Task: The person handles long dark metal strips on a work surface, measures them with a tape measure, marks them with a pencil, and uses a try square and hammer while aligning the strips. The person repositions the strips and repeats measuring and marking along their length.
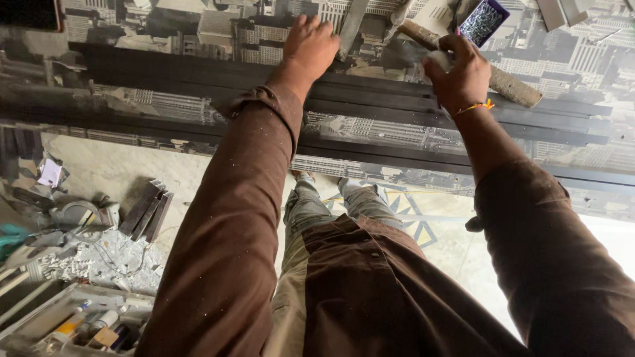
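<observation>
My left hand point(309, 45) reaches forward and rests, fingers bent, on the table surface with its printed city picture point(165, 102), close to a long grey metal strip point(350, 26). My right hand point(460, 71) is closed around the wooden handle of a hammer point(512, 87) that lies slanted over several dark bars point(370, 112) running across the table. The hammer's head end sits near the top, beside a phone point(483, 21) with a cracked screen. Both arms wear brown sleeves; a thread bracelet circles the right wrist.
Below the table edge are my legs and a patterned floor point(423, 225). At the lower left lie a short stack of dark bar pieces point(147, 211), scattered debris, cables and an open tray of tubes and small items point(86, 324).
</observation>
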A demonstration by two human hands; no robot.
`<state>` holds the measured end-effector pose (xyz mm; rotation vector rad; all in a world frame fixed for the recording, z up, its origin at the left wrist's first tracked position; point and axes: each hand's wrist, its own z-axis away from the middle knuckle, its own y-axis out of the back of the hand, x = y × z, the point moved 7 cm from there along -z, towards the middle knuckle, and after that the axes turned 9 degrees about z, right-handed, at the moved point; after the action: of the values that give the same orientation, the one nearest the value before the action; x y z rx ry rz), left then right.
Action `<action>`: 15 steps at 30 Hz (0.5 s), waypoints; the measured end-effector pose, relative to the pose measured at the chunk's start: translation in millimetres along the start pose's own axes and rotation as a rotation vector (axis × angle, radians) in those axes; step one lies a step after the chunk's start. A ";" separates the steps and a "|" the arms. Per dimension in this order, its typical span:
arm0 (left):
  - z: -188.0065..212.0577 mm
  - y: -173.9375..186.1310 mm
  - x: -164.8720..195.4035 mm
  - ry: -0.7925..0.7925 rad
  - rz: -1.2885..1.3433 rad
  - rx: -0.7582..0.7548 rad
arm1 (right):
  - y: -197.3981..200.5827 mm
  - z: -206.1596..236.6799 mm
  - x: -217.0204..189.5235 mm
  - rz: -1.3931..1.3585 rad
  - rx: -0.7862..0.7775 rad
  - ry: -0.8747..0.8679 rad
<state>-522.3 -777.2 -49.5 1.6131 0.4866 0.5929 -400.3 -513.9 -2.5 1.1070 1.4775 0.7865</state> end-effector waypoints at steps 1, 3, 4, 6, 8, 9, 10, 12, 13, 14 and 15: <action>-0.7 -2.5 -0.3 -0.017 -0.012 -0.003 | 9.8 4.7 -6.1 0.063 0.060 0.054; -2.0 4.5 1.9 -0.088 0.001 0.054 | 28.5 15.8 -17.1 0.117 0.109 0.097; 2.0 13.0 5.5 -0.139 0.033 0.105 | 38.3 28.2 -22.7 0.103 0.088 0.081; 3.7 33.5 9.7 -0.208 0.108 0.143 | 47.9 48.3 -38.5 0.082 -0.051 0.034; 11.4 56.6 19.9 -0.235 0.210 0.099 | 45.1 77.2 -63.0 0.054 -0.316 -0.029; 16.0 73.6 23.6 -0.250 0.237 0.108 | 53.8 81.4 -85.0 0.034 -0.255 0.092; 33.4 89.3 32.9 -0.263 0.273 0.102 | 60.5 94.3 -110.6 0.009 -0.206 0.204; 68.8 117.0 46.5 -0.284 0.323 0.062 | 57.8 108.4 -144.6 0.017 -0.182 0.287; 97.1 128.8 51.1 -0.282 0.342 0.013 | 49.2 116.6 -157.0 0.035 -0.221 0.258; 124.4 138.8 55.0 -0.249 0.363 -0.043 | 40.0 118.9 -164.7 0.055 -0.251 0.234; 145.4 145.7 55.0 -0.218 0.377 -0.091 | 30.6 116.2 -168.7 0.092 -0.253 0.230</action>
<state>-391.8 -873.3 88.8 1.6700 -0.0092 0.6973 -282.0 -671.1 62.4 0.9201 1.4736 1.1632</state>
